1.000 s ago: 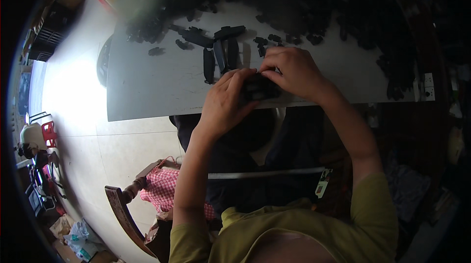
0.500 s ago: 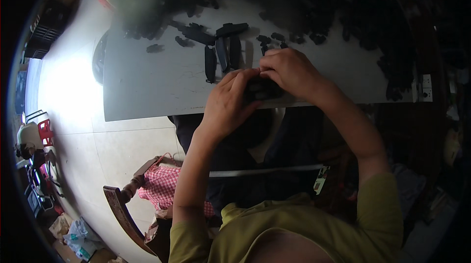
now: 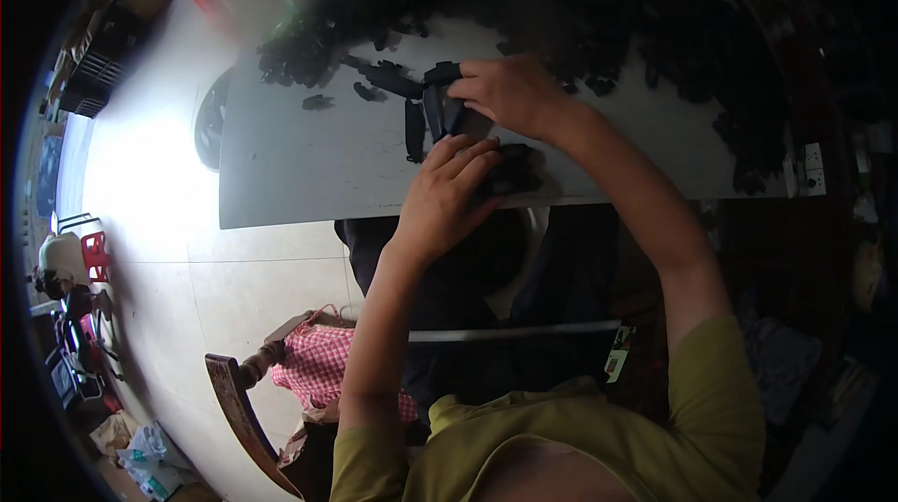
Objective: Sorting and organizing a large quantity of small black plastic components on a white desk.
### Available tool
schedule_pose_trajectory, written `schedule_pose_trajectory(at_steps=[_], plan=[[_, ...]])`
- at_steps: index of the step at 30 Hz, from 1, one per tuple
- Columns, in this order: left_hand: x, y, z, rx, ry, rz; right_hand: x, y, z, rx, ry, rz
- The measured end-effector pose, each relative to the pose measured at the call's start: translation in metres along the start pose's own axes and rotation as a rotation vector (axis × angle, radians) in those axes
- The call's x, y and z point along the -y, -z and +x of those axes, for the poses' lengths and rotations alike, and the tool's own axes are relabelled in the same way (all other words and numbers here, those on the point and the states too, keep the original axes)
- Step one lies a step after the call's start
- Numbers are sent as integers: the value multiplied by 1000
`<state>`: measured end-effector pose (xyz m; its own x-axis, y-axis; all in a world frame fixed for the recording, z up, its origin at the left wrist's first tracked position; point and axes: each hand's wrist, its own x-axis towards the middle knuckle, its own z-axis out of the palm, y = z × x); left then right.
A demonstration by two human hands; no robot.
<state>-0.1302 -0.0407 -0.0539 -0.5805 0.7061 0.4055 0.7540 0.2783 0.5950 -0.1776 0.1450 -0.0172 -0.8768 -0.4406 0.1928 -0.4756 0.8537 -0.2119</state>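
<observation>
My left hand (image 3: 451, 186) is at the table's near edge, its fingers curled over a dark, rounded object (image 3: 514, 171) whose details are lost in shadow. Farther in, my right hand (image 3: 513, 100) reaches leftward with fingers stretched and slightly apart. Its fingertips touch the end of a black oblong part (image 3: 440, 74). Below that part stands a row of long black pieces, including a slim one (image 3: 414, 130) on the left and a broader one (image 3: 434, 114) beside it. Another black oblong part (image 3: 393, 80) lies slanted to the left. My right hand partly covers the row.
Heaps of small black parts (image 3: 744, 142) cover the back and right of the white table (image 3: 309, 170). Two loose black pieces (image 3: 318, 102) lie to the left. A wooden chair (image 3: 229, 399) with a pink checked cloth (image 3: 313, 360) stands beside me. A socket strip (image 3: 812, 170) sits at the right edge.
My right hand has left the dark object by my left hand and moved forward and left to the black parts. My left hand stays at the object. The whole view has shifted slightly.
</observation>
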Motion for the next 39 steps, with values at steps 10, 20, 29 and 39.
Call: schedule_pose_trajectory(at_steps=[10, 20, 29, 39], plan=[[0, -1, -1, 10, -4, 96, -9, 26, -24, 306, -57, 66], [-4, 2, 4, 39, 50, 25, -49, 24, -71, -158, -501, 463], [-1, 2, 3, 37, 61, 16, -35, 15, -76, -26, -271, 196], [0, 2, 5, 36, 55, 7, -3, 13, -69, -54, -195, 488]])
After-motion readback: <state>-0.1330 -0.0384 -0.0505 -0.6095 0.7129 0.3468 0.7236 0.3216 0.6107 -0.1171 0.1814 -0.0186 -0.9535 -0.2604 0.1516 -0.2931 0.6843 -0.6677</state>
